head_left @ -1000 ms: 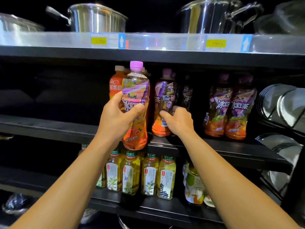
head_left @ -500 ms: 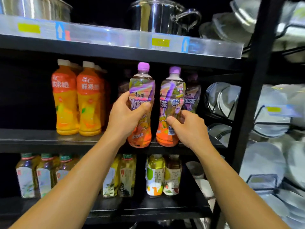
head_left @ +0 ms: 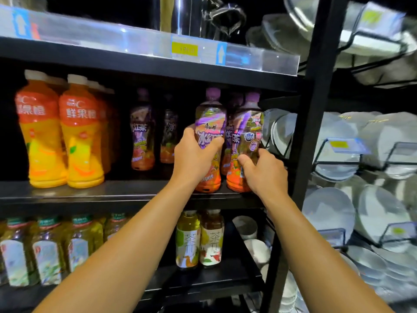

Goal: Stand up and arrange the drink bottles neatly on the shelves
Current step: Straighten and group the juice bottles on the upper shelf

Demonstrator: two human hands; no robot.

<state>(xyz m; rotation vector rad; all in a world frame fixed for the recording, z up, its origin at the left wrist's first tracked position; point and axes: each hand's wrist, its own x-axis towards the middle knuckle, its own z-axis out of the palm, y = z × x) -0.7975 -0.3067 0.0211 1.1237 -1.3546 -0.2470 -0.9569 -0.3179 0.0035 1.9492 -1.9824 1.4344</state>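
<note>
My left hand point(head_left: 194, 157) grips a purple-capped iced tea bottle point(head_left: 211, 123) that stands upright at the front of the middle shelf point(head_left: 126, 192). Right beside it, my right hand point(head_left: 264, 171) holds the lower part of a second iced tea bottle point(head_left: 247, 132), also upright, at the shelf's right end. More iced tea bottles point(head_left: 143, 132) stand further back in the dark. Two rows of orange juice bottles point(head_left: 79, 132) fill the shelf's left side.
A black upright post point(head_left: 309, 132) bounds the shelf on the right; white plates point(head_left: 338, 143) in wire racks lie beyond it. Green tea bottles point(head_left: 47, 247) and two tall tea bottles point(head_left: 199, 240) stand on the lower shelf. Steel pots point(head_left: 198, 14) sit on top.
The view has swung further right. Both hands have carried their iced tea bottles rightward along the middle shelf, and the left bottle has come down onto the shelf edge.
</note>
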